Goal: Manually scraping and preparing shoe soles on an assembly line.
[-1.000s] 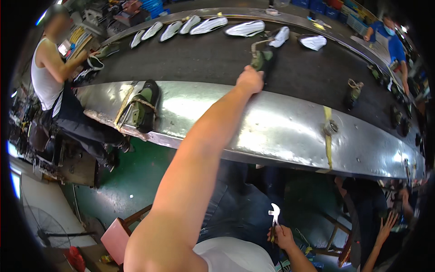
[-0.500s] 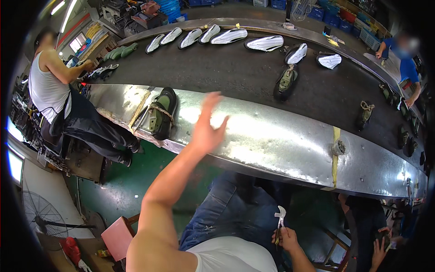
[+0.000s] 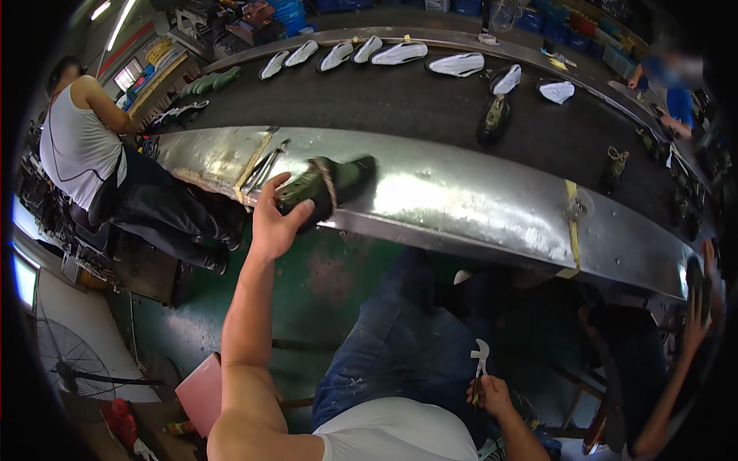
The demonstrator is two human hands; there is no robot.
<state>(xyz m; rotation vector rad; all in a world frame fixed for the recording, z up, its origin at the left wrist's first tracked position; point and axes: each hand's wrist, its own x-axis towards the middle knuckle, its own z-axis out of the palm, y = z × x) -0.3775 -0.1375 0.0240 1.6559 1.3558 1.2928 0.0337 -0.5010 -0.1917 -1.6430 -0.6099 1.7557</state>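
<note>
- Your left hand [image 3: 275, 221] is raised to the near edge of the metal ledge [image 3: 461, 203], fingers curled over the toe end of a dark green shoe [image 3: 327, 183] and thumb under it, so the hand is grasping the shoe.
- The shoe lies across that shiny steel ledge, its toe overhanging the near rim toward you and its heel pointing toward the belt.
- Your right hand [image 3: 489, 393] is low by your lap, closed around the handle of a small white-jawed hand tool [image 3: 480, 363] that stands upright above the fist.
- Just left of the shoe, a strip of yellow tape [image 3: 256, 159] and a few thin metal rods lie on the ledge.
- Beyond the ledge runs a dark conveyor belt [image 3: 400, 100]; another dark green shoe [image 3: 493, 117] stands on it well apart from yours, and a row of white soles [image 3: 400, 53] lines its far side.
- A second band of yellow tape [image 3: 572, 223] crosses the ledge farther to your right.
- To your left, a person in a white sleeveless top [image 3: 77, 154] sits at the belt's end.
</note>
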